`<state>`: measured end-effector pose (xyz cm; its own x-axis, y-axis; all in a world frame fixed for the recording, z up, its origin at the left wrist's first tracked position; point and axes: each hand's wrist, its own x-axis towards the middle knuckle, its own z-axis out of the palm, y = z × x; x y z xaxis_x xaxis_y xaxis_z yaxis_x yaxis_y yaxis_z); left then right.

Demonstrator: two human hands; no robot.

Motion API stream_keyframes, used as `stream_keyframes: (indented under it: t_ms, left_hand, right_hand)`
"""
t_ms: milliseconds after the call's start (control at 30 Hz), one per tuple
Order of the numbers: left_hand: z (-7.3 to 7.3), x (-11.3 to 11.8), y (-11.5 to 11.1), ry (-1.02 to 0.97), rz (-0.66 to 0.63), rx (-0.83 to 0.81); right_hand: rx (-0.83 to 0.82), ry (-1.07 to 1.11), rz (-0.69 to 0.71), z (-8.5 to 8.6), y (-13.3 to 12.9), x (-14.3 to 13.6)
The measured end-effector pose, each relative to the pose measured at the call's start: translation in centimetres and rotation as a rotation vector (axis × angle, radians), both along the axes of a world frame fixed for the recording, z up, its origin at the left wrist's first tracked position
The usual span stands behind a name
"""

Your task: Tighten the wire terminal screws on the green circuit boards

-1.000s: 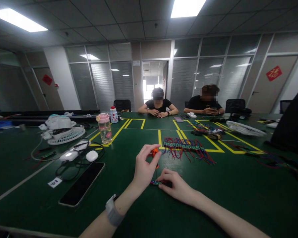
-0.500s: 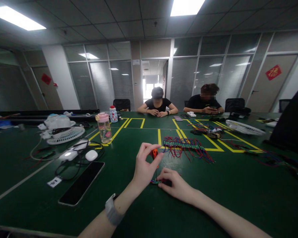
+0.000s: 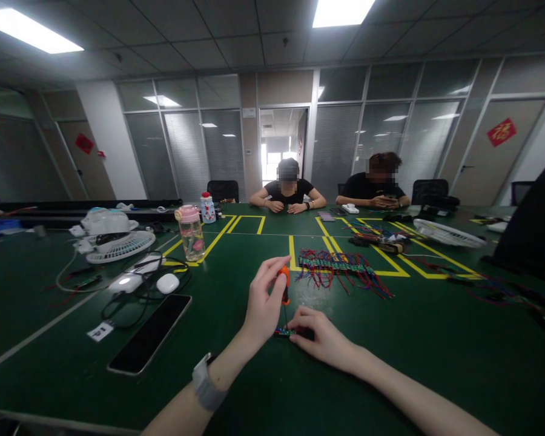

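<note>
An orange-and-black screwdriver (image 3: 286, 290) stands upright in my left hand (image 3: 264, 300), which is closed around its handle. The thin shaft points down at a small green circuit board (image 3: 283, 332) on the table; whether the tip sits in a screw is too small to tell. Fingertips of my right hand (image 3: 315, 336) pinch the board's right end. Beyond my hands lies a row of green circuit boards (image 3: 336, 264) with red and blue wires spreading from both sides.
On the green table (image 3: 200, 387) at left are a black phone (image 3: 151, 335), a white earphone case (image 3: 168, 283), cables and a white fan (image 3: 120, 247). A pink-lidded bottle (image 3: 191, 235) stands farther back. Two people sit across, one holding a phone. Wires (image 3: 381, 236) lie at back right.
My left thumb and fingers have shifted around the screwdriver handle, showing more of it. My right hand and the board stay in place.
</note>
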<state>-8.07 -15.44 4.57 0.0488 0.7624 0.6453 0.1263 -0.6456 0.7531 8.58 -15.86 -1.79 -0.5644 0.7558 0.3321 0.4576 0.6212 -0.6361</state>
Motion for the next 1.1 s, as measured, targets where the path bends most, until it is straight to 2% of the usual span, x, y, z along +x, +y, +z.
stream_keyframes:
  t_ms: [67,200,267,433,633,833,1033,1100]
  left_hand:
    - [-0.07,0.06,0.04,-0.05,-0.053,-0.042]
    - [0.01,0.05,0.0,0.026,0.089,0.043]
    - [0.03,0.04,-0.01,0.053,0.108,0.06]
    - [-0.15,0.15,0.08,-0.056,-0.057,-0.051]
    - [-0.06,0.05,0.1,0.054,0.143,0.079]
    - [-0.35,0.16,0.25,-0.056,-0.042,-0.017]
    - [-0.03,0.12,-0.01,0.068,0.13,0.092]
    - [-0.07,0.11,0.03,0.048,0.103,0.067]
  right_hand:
    - [0.003,-0.006,-0.002,0.0,0.05,0.04]
    - [0.007,-0.013,-0.016,0.04,0.02,0.05]
    - [0.007,-0.013,-0.014,0.07,-0.03,0.02]
    - [0.016,-0.007,-0.011,-0.01,-0.01,-0.09]
    - [0.01,0.01,-0.009,-0.19,0.09,-0.09]
    - [0.014,-0.005,-0.004,-0.01,-0.05,-0.08]
    - [0.016,0.003,-0.013,-0.16,0.09,-0.05]
    - [0.021,0.007,-0.01,-0.31,0.17,-0.03]
